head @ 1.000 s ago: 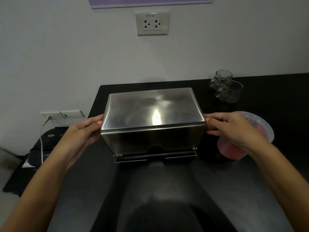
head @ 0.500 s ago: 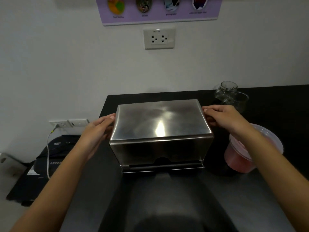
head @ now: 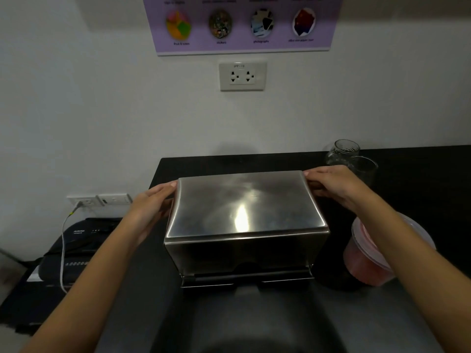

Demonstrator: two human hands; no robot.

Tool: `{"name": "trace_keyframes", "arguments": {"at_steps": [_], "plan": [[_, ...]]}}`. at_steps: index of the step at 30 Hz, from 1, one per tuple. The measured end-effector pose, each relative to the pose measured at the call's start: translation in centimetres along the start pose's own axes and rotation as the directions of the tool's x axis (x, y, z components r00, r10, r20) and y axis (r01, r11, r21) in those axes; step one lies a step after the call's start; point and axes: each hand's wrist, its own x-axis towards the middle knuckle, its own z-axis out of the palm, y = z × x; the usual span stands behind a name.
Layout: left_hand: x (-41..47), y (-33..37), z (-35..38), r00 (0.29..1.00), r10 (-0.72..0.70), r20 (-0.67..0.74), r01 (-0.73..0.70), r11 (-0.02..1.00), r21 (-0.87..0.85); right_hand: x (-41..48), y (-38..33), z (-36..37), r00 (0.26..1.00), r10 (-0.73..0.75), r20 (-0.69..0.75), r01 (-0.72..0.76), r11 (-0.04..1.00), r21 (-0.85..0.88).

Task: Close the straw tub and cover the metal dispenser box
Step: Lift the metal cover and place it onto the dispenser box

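Note:
A shiny metal dispenser box [head: 246,225] stands on the black counter [head: 420,189] with its metal cover on top. My left hand [head: 150,207] presses against the cover's left side near the back corner. On the far right corner of the cover rests my right hand [head: 331,184], fingers curled over the edge. To the right of the box sits the clear straw tub [head: 369,256] with pink straws inside and a clear lid on it, partly hidden by my right forearm.
Two glass jars [head: 351,159] stand at the back right of the counter. A black device [head: 74,245] with a white cable lies on a lower surface to the left. A wall socket [head: 242,76] and a purple poster hang above.
Both hands slid back along the cover's sides, from the front corners toward the rear corners. My head tilted up, so more of the wall shows.

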Motion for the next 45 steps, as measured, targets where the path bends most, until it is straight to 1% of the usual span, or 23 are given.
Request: {"name": "trace_keyframes", "arguments": {"at_steps": [4, 7, 12, 18, 21, 24, 28, 30, 34, 38, 42, 45], "plan": [[0.3, -0.4, -0.1, 1.0, 0.006, -0.008, -0.007, 1.0, -0.03, 0.5, 0.0, -0.3, 1.0, 0.02, 0.005, -0.02, 0.999, -0.027], [0.5, -0.5, -0.2, 1.0, -0.008, -0.002, 0.008, 0.999, -0.039, 0.6, 0.2, -0.3, 1.0, 0.024, 0.012, -0.024, 1.0, 0.009], [0.4, -0.2, -0.3, 0.999, -0.028, 0.026, 0.027, 0.999, 0.022, 0.5, 0.6, -0.2, 1.0, 0.003, 0.016, -0.004, 0.999, 0.036], [-0.3, 0.8, 0.4, 1.0, 0.003, -0.026, 0.0, 0.993, 0.114, 0.0, 1.1, -0.2, 1.0, -0.029, 0.003, 0.029, 0.999, -0.022], [-0.5, 1.6, 0.6, 0.999, 0.042, -0.035, -0.038, 0.993, 0.115, -0.4, 1.0, 0.1, 0.999, -0.05, -0.016, 0.049, 0.996, -0.073], [-0.9, 2.7, 0.6, 0.994, 0.103, -0.041, -0.098, 0.988, 0.116, -1.0, 0.8, 0.0, 0.997, -0.06, -0.044, 0.057, 0.995, -0.083], [-1.7, 4.9, -0.1, 0.977, 0.202, -0.076, -0.185, 0.965, 0.186, -2.1, 0.6, -0.7, 0.994, -0.097, -0.058, 0.089, 0.988, -0.126], [-2.2, 5.9, -0.3, 0.968, 0.249, -0.045, -0.233, 0.946, 0.227, -2.9, 0.5, -1.1, 0.993, -0.102, -0.059, 0.093, 0.985, -0.148], [-2.9, 7.4, 0.9, 0.944, 0.323, 0.07, -0.329, 0.899, 0.288, -4.8, 0.2, -1.7, 0.986, -0.135, -0.1, 0.115, 0.977, -0.181], [-2.8, 8.3, 3.5, 0.915, 0.35, 0.198, -0.395, 0.877, 0.275, -7.0, -0.1, -2.2, 0.972, -0.178, -0.156, 0.144, 0.968, -0.204], [-3.2, 8.8, 6.6, 0.866, 0.363, 0.345, -0.454, 0.859, 0.237, -9.2, -0.2, -2.6, 0.954, -0.217, -0.205, 0.175, 0.963, -0.206], [-3.8, 9.0, 8.5, 0.843, 0.352, 0.407, -0.46, 0.863, 0.207, -10.2, -0.2, -3.2, 0.945, -0.244, -0.218, 0.198, 0.957, -0.212]]}}
